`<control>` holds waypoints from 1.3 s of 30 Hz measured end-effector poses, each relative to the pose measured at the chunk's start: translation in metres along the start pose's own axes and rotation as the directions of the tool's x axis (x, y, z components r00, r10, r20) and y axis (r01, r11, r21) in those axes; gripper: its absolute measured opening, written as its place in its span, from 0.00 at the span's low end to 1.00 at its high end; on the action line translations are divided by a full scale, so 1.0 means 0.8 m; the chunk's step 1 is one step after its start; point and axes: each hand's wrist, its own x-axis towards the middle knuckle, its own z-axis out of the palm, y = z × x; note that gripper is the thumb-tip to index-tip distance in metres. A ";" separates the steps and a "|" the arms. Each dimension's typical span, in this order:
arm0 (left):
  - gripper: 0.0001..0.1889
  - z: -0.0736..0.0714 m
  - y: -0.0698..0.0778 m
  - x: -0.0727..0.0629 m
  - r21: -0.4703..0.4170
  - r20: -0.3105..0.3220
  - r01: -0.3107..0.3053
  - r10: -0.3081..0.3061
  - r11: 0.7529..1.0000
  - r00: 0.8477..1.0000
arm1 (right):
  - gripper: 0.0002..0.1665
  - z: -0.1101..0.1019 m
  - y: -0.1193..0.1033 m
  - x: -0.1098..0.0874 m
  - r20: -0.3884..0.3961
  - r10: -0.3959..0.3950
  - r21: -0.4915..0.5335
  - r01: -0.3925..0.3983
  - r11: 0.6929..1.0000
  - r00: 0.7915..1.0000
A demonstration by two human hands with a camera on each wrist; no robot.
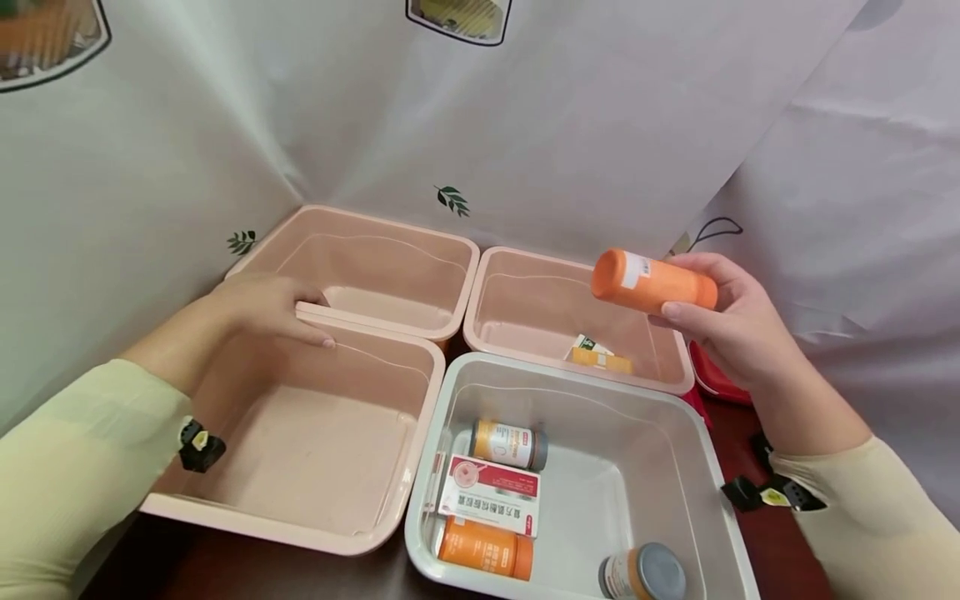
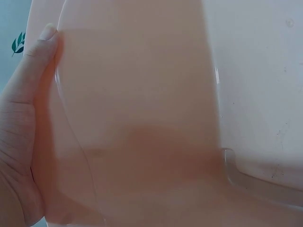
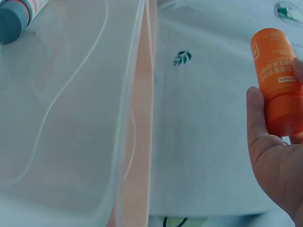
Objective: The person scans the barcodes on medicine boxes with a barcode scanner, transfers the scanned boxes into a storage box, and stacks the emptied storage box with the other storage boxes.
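Note:
My right hand (image 1: 723,312) grips an orange bottle (image 1: 652,282) tilted sideways, above the far right pink bin (image 1: 693,367). In the right wrist view its orange cap (image 3: 283,113) sits toward the palm. My left hand (image 1: 262,308) holds the far rim of the near left pink bin (image 1: 431,408), its thumb (image 2: 45,52) against the inner wall and its other fingers over the far side, partly hidden. In the grey-white bin (image 1: 712,467) lie another orange bottle (image 1: 483,548), a red and white medicine box (image 1: 491,496) and two grey-capped bottles, one at the upper left (image 1: 506,444).
The far right pink bin contains a yellow box (image 1: 600,360) and a green and white packet (image 1: 591,343). A far left pink bin (image 1: 468,283) stands against a white patterned cloth (image 1: 570,125). A red object (image 1: 720,379) lies right of the bins on the dark table (image 1: 300,575).

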 end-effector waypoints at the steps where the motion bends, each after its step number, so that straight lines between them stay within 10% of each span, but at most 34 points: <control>1: 0.34 0.000 0.000 0.000 -0.002 0.000 -0.003 0.003 1.000 1.000 | 0.28 0.006 0.000 0.004 0.002 0.006 -0.019 -0.006 1.000 1.000; 19: 0.34 0.001 0.002 0.001 0.001 -0.002 -0.007 0.007 1.000 1.000 | 0.34 0.123 0.036 0.085 0.098 0.180 -0.205 -0.157 0.966 0.979; 39: 0.33 0.003 0.006 0.006 0.030 -0.028 0.006 -0.005 1.000 1.000 | 0.32 0.189 0.054 0.136 0.100 0.141 -0.364 -0.096 0.926 0.985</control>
